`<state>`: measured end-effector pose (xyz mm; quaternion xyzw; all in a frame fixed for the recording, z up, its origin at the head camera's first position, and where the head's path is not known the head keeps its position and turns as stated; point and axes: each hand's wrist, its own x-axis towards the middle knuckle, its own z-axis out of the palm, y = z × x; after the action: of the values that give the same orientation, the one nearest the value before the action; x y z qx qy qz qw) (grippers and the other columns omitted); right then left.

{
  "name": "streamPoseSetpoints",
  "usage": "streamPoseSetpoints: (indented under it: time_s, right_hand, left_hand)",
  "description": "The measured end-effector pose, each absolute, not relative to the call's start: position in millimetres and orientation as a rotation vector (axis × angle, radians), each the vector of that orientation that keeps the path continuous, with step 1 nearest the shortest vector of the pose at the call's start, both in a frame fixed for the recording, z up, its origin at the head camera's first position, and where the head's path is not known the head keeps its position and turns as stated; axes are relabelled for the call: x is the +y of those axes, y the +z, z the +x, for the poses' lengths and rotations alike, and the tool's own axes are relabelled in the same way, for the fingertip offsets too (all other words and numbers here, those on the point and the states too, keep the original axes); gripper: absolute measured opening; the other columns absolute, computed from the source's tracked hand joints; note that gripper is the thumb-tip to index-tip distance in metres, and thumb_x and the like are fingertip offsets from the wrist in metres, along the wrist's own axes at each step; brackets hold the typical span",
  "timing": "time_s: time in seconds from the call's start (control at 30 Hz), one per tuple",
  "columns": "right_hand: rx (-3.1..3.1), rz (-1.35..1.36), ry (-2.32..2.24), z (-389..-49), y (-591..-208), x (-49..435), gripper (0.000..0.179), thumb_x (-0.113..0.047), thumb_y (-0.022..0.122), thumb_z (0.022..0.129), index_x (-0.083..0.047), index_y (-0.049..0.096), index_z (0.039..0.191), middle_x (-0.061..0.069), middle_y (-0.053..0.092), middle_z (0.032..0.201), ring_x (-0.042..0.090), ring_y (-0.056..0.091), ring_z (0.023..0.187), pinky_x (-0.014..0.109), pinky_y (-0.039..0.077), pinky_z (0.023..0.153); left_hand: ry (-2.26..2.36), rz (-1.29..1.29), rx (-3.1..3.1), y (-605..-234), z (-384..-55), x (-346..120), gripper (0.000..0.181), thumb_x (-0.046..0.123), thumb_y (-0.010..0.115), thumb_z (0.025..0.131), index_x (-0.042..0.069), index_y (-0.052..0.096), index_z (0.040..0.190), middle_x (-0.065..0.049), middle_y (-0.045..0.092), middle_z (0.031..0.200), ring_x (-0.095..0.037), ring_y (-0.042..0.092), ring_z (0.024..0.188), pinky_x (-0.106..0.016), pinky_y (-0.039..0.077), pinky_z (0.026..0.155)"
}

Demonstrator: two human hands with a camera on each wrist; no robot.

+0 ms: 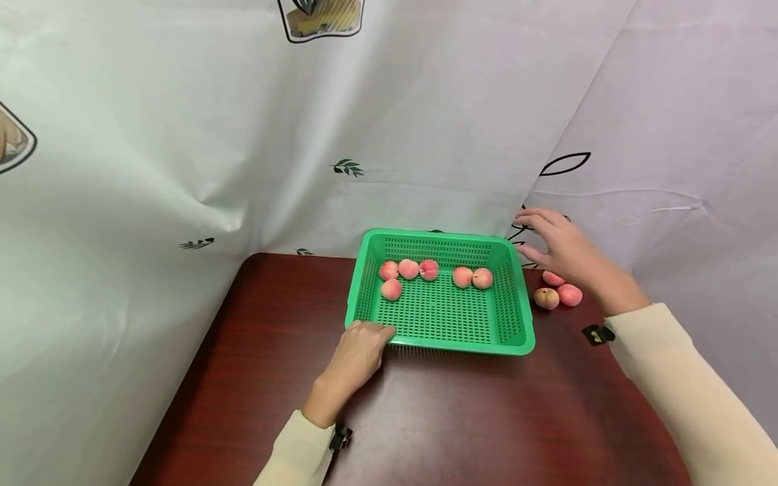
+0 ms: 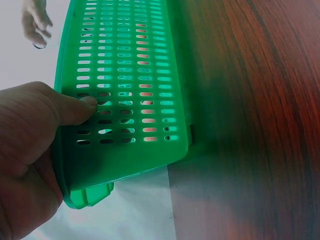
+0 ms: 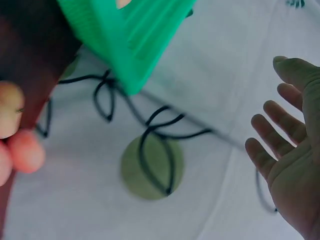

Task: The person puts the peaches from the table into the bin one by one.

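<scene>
A green plastic basket (image 1: 434,307) with slotted walls sits on the table, holding several pinkish peaches (image 1: 408,269) along its back and left side. My left hand (image 1: 358,347) grips the basket's rim at the front left corner. In the left wrist view the thumb (image 2: 82,109) presses the outer wall, while the other fingers are hidden behind the rim. Raised past the basket's back right corner, my right hand (image 1: 562,246) holds nothing, its fingers (image 3: 270,135) spread and slightly bent. Below it, three peaches (image 1: 546,298) lie on the table to the right of the basket.
The dark red wooden table (image 1: 243,378) reaches back to a pale patterned cloth (image 1: 425,121) hanging behind it. More of this cloth hangs along the left and right sides. A small black device (image 1: 598,335) is worn at the right wrist, another (image 1: 341,438) at the left.
</scene>
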<state>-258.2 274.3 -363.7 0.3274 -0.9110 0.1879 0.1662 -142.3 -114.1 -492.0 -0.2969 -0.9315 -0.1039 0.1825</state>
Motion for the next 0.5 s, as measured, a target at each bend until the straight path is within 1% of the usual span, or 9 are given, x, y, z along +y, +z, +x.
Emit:
streamPoseSetpoints:
  time_s: [0.13,0.3,0.5]
  right_hand:
    - [-2.640,0.815,0.595,-250,-376,297,0.051,-0.002,0.080,0.084,0.004,0.060,0.131,0.025,0.055,0.140,0.045,0.050,0.130,0.061,0.038,0.105]
    - [-2.673,0.737,0.605,-242,-394,322,0.063,-0.004,0.081,0.083,0.004,0.055,0.139,0.028,0.049,0.148,0.050,0.043,0.137,0.065,0.034,0.110]
    - [-2.812,0.629,0.566,-233,-424,344,0.081,-0.012,0.085,0.082,0.001,0.044,0.151,0.032,0.040,0.154,0.058,0.039,0.136,0.073,0.033,0.104]
  left_hand:
    - [-0.305,-0.842,-2.630,-492,-142,-114,0.040,-0.015,0.062,0.077,0.017,0.042,0.068,0.008,0.024,0.058,-0.014,0.041,0.052,-0.026,0.025,0.059]
    - [-0.314,-0.844,-2.619,-493,-143,-114,0.041,-0.017,0.061,0.076,0.017,0.040,0.067,0.008,0.023,0.059,-0.014,0.041,0.052,-0.026,0.026,0.059]
    - [-0.317,-0.859,-2.593,-493,-143,-114,0.040,-0.017,0.060,0.075,0.016,0.039,0.067,0.008,0.022,0.059,-0.013,0.039,0.052,-0.026,0.026,0.058]
